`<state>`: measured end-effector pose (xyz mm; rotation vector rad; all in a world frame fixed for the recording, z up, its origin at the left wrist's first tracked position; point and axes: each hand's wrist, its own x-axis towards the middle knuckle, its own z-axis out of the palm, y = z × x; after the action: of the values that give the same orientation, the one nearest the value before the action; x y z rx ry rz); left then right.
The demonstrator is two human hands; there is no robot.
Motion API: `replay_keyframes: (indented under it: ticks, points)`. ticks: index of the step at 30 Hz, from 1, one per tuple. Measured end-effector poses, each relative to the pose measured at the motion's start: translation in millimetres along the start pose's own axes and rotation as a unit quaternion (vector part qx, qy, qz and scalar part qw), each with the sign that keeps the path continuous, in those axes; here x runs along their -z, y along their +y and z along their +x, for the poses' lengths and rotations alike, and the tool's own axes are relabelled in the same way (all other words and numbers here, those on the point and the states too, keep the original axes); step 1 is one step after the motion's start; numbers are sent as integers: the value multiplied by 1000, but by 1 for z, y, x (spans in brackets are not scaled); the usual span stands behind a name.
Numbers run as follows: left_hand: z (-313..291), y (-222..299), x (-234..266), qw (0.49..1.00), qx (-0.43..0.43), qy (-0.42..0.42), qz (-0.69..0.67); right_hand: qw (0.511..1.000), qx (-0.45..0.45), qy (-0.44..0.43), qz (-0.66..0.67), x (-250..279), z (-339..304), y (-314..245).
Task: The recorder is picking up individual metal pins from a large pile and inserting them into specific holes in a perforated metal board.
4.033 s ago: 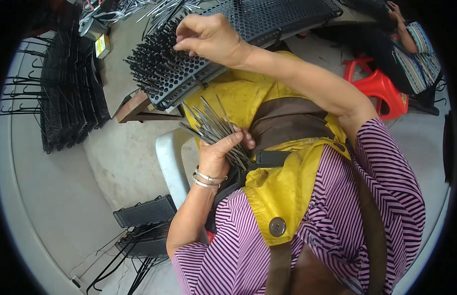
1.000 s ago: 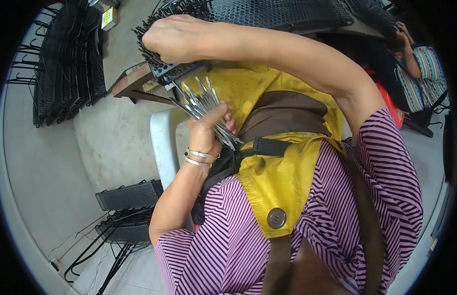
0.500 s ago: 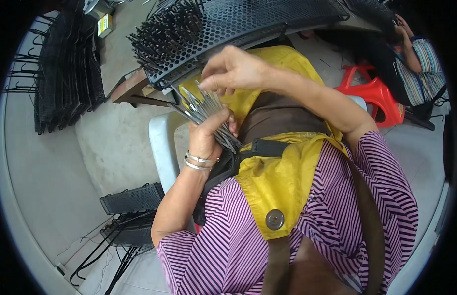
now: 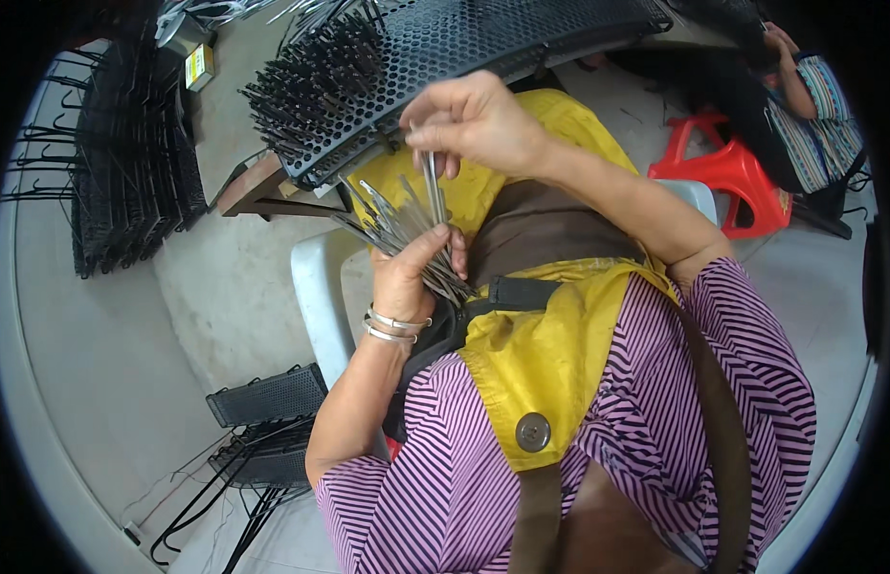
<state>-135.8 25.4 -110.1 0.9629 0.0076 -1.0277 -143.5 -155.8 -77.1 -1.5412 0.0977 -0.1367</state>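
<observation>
Over my lap, my left hand [image 4: 407,277] is closed round a loose bundle of thin grey metal rods [image 4: 389,222], which fan out above the thumb. Just beyond it, my right hand [image 4: 488,124] pinches a few slim metal rods [image 4: 433,187] between thumb and fingers. These stand nearly upright, and their lower ends reach the bundle at my left thumb; whether they are wholly free of it I cannot tell. Ahead lies a black perforated rack [image 4: 483,46]. Many dark rods [image 4: 316,81] stand packed in the holes of its left part.
A wooden table [image 4: 236,105] bears the rack's left end, with a small yellow-white box [image 4: 199,67] on it. Black hooked racks [image 4: 134,172] hang at left; more perforated racks [image 4: 273,397] sit low behind. A red stool [image 4: 727,177] and another person [image 4: 818,115] are at right.
My right hand has risen slightly and moved a little right, lifting a few rods up from the bundle. My left hand keeps its grip and has barely moved.
</observation>
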Motion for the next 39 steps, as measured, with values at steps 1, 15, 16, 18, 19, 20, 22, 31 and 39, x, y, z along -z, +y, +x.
replay_keyframes:
  ticks: [1, 15, 16, 18, 19, 20, 22, 31, 39]
  points:
    - [0, 0, 1, 1000, 4, 6, -5, 1000, 23, 17, -1, 2, 4, -6]
    - [-2, 1, -2, 1000, 14, 2, -19, 918, 320, 200, -123, -12, 73, -13]
    - [-2, 1, -2, 1000, 12, 2, -17, 870, 409, 216, -169, -13, 76, -9]
    - [-2, 0, -2, 1000, 13, 3, -21, 890, 369, 197, -179, -13, 73, -7]
    - [-2, 0, -1, 1000, 14, 4, -24, 907, 330, 179, -189, -13, 71, -7]
    - [-2, 0, -1, 1000, 14, 5, -26, 908, 329, 177, -189, -15, 72, -4]
    - [-1, 1, -2, 1000, 9, 0, -18, 897, 342, 181, -215, -17, 74, 2]
    - [2, 2, 1, 999, 18, -6, -30, 827, 334, 82, -444, -31, 92, -15]
    - [2, 1, 1, 999, 24, -6, -27, 814, 198, -86, -539, -44, 86, -55]
